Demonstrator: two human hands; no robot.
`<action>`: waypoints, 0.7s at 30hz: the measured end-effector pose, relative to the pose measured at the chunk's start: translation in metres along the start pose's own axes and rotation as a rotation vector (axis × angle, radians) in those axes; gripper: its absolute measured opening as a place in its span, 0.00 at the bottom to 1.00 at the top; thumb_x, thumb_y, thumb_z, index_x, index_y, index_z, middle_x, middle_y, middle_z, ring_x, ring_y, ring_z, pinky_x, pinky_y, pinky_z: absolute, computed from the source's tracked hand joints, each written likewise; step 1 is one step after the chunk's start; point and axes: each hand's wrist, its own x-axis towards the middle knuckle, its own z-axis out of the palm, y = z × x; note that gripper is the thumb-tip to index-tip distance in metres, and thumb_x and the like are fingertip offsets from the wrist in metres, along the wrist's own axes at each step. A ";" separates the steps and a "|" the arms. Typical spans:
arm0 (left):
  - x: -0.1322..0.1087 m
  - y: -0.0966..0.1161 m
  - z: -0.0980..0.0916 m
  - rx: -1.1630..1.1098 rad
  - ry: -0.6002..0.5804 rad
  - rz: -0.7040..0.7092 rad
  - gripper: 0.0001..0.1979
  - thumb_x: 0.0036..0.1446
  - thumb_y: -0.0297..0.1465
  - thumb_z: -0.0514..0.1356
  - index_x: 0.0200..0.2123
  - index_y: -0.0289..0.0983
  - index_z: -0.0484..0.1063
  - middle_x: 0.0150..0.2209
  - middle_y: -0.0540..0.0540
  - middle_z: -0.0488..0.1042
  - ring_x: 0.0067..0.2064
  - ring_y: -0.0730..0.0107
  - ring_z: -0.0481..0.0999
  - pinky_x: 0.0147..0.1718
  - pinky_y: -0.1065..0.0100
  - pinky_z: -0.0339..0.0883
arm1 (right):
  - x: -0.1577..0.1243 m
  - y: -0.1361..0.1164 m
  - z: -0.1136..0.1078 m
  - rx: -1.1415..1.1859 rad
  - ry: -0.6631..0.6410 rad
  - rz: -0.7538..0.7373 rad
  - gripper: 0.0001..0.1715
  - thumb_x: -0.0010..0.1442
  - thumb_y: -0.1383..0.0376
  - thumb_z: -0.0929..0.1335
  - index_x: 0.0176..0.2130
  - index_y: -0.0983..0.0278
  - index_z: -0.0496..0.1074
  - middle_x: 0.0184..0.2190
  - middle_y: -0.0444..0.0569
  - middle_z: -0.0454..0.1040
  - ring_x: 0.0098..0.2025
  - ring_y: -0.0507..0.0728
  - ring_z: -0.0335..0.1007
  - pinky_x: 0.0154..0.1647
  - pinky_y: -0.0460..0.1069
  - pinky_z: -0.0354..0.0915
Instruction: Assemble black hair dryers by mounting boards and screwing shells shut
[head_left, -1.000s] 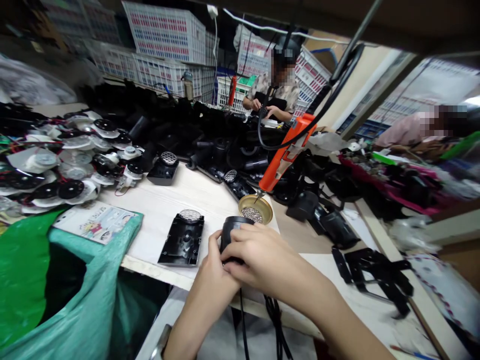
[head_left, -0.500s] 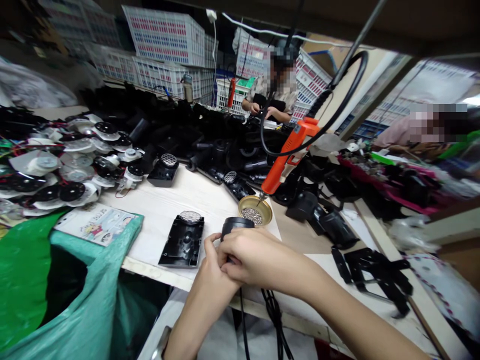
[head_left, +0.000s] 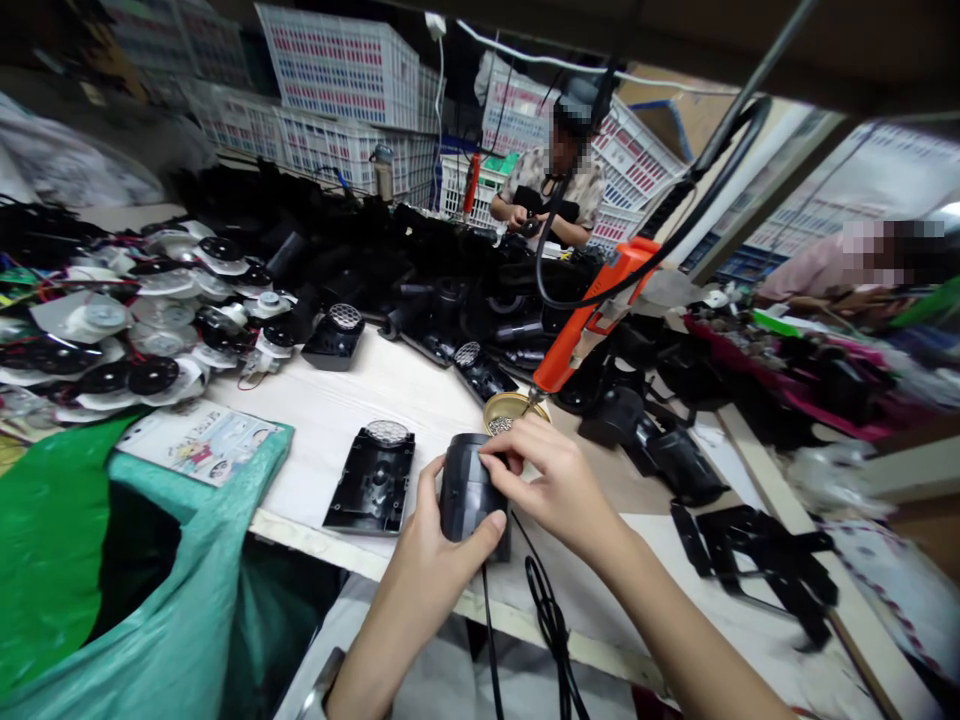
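Head view: both hands (head_left: 442, 540) grip what seems a black housing (head_left: 466, 490).

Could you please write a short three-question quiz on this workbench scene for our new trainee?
1. True or false: the left hand holds the black housing.
2. Where do the right hand fingertips rest? A) on the housing's top B) on the orange screwdriver C) on the booklet
3. What lies directly left of the housing on the table?

Key: 1 true; 2 A; 3 a flat black half-shell with a round mesh grille.
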 end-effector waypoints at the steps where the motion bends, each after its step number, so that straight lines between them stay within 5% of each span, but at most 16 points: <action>1: 0.001 -0.001 -0.001 -0.001 -0.010 0.008 0.37 0.57 0.46 0.64 0.65 0.43 0.54 0.52 0.39 0.77 0.53 0.48 0.78 0.50 0.52 0.69 | -0.001 -0.002 0.001 -0.022 -0.005 -0.021 0.07 0.66 0.73 0.69 0.36 0.66 0.76 0.27 0.45 0.68 0.33 0.57 0.64 0.35 0.51 0.61; 12: 0.005 -0.014 -0.004 -0.069 -0.017 0.007 0.40 0.56 0.47 0.66 0.65 0.42 0.53 0.58 0.37 0.73 0.57 0.48 0.74 0.57 0.51 0.67 | -0.014 -0.025 -0.002 -0.618 -0.026 -0.208 0.15 0.69 0.71 0.65 0.51 0.74 0.77 0.32 0.53 0.77 0.34 0.62 0.68 0.33 0.56 0.63; 14: -0.001 -0.012 -0.006 -0.204 0.006 0.000 0.41 0.53 0.46 0.69 0.64 0.43 0.55 0.59 0.38 0.73 0.58 0.48 0.75 0.56 0.53 0.68 | -0.016 -0.021 -0.006 -0.480 0.138 -0.122 0.14 0.70 0.70 0.65 0.52 0.71 0.76 0.35 0.53 0.78 0.36 0.61 0.71 0.36 0.55 0.65; 18: -0.014 -0.004 -0.009 -0.642 -0.041 -0.105 0.47 0.47 0.44 0.74 0.65 0.46 0.54 0.57 0.39 0.76 0.57 0.45 0.78 0.52 0.54 0.72 | 0.003 0.012 -0.015 -0.020 0.804 0.288 0.15 0.71 0.58 0.65 0.53 0.59 0.75 0.49 0.53 0.77 0.49 0.62 0.74 0.46 0.56 0.68; 20: -0.019 0.000 -0.009 -0.778 -0.118 -0.114 0.54 0.43 0.46 0.76 0.67 0.44 0.53 0.58 0.35 0.77 0.56 0.41 0.79 0.50 0.53 0.74 | 0.022 0.033 -0.019 0.284 0.874 0.449 0.23 0.68 0.48 0.64 0.54 0.57 0.72 0.54 0.53 0.75 0.57 0.64 0.71 0.48 0.57 0.68; 21: -0.020 0.000 -0.009 -0.805 -0.142 -0.100 0.56 0.41 0.47 0.77 0.67 0.42 0.53 0.58 0.32 0.77 0.56 0.39 0.79 0.49 0.54 0.75 | 0.032 0.041 -0.021 0.459 0.754 0.473 0.26 0.67 0.43 0.62 0.52 0.55 0.73 0.55 0.51 0.75 0.59 0.64 0.69 0.49 0.57 0.69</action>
